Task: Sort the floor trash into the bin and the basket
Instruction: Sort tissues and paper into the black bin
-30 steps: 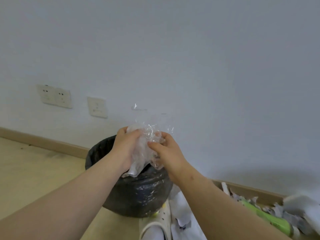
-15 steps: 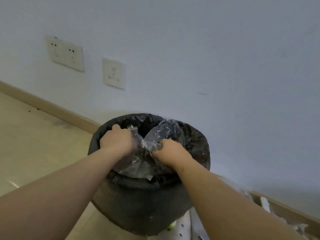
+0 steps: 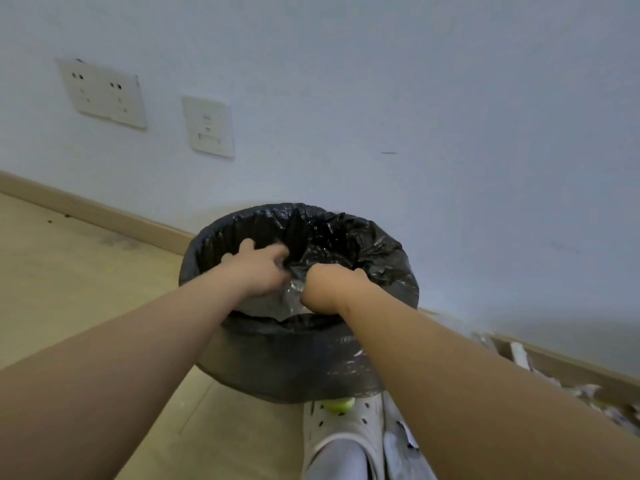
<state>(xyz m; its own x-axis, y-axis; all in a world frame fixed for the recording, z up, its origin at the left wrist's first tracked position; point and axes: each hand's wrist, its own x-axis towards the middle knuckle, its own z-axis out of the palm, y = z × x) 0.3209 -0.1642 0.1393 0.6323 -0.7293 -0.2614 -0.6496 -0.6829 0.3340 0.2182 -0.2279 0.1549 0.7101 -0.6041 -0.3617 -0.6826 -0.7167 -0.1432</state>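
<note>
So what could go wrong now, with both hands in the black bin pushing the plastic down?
1. The clear plastic sits high, near the front rim of the bin; it may spring back out once the left hand and right hand lift away.
2. Pushing could drag the black liner off the rim.
3. A green ball lies at the bin's base, by the shoe; a nudge could send it rolling.

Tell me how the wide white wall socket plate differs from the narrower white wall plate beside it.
The wide white wall socket plate is clearly broader than the narrower white wall plate. The wide plate shows two groups of socket holes side by side, while the narrow plate has a single column of small marks and a slot. The wide plate sits higher on the wall, and the narrow plate sits lower, nearer the black-bagged bin. Both are white rectangles on the same pale wall, not touching.
</note>
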